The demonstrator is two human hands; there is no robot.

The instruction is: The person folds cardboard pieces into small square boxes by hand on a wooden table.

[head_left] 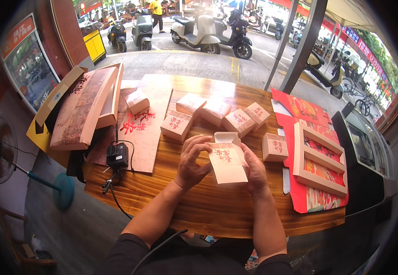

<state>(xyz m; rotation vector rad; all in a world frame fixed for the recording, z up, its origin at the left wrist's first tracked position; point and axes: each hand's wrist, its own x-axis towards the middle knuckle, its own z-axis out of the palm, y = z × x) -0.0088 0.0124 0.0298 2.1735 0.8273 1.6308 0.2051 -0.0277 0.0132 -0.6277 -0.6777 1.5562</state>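
Observation:
Over the near middle of the table I hold a small pale-pink carton [223,158] printed with red characters. Its upper flap stands up and a lower flap hangs down toward me. My right hand [255,170] grips the carton along its right side, thumb against the edge. On the other side my left hand [193,160] has curled fingers at the carton's upper left edge. Just beyond my hands lie several folded cartons of the same kind, such as one carton [176,125] at the left and another carton [275,147] right of my right hand.
Red printed sheets [305,107] and a divided cardboard tray [320,160] lie on the table's [199,208] right. At left are a large printed box [86,107], a flat printed board [139,123] bearing a carton [137,101], and a black adapter [117,155] with cables. Scooters [194,34] stand outside.

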